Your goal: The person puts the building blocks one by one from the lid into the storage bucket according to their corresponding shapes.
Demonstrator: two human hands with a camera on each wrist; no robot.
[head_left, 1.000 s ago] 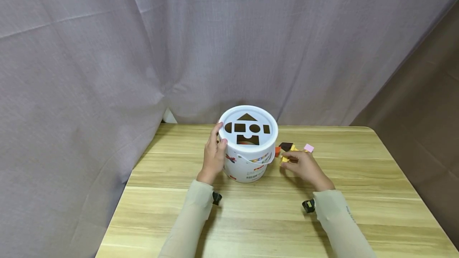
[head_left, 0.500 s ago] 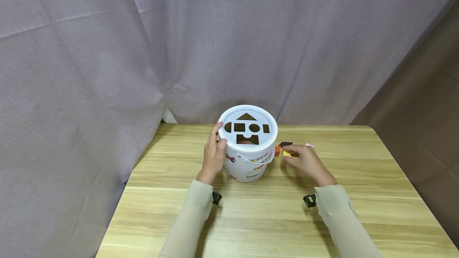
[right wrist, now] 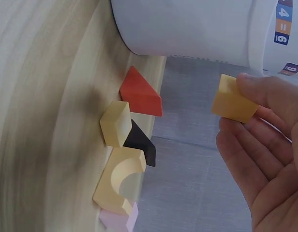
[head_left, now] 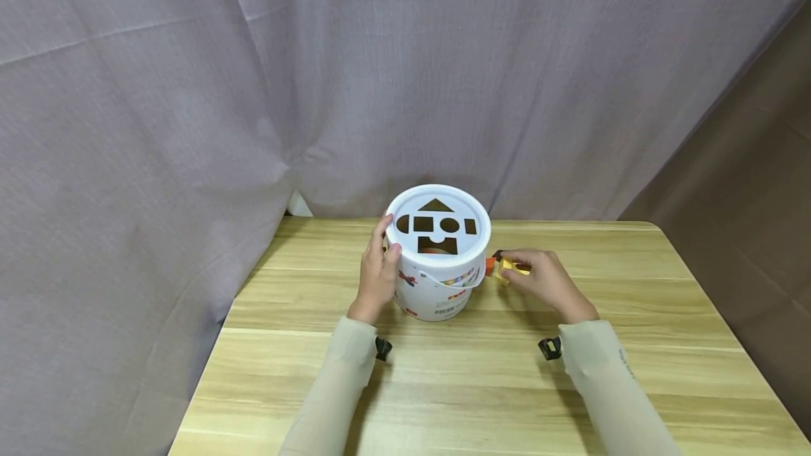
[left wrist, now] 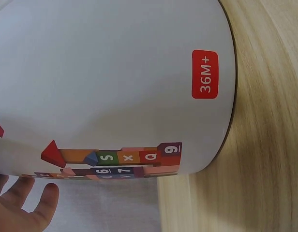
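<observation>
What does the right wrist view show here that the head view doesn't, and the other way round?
Only the right wrist view separates the loose blocks on the table: a red triangle, a pale yellow block, a black block, a yellow arch and a pink piece.

Only the head view shows the bucket's lid with its shape cut-outs, and the left hand resting on the bucket's side.

Both show the white bucket, the wooden table and the right hand pinching a yellow block near the bucket.
</observation>
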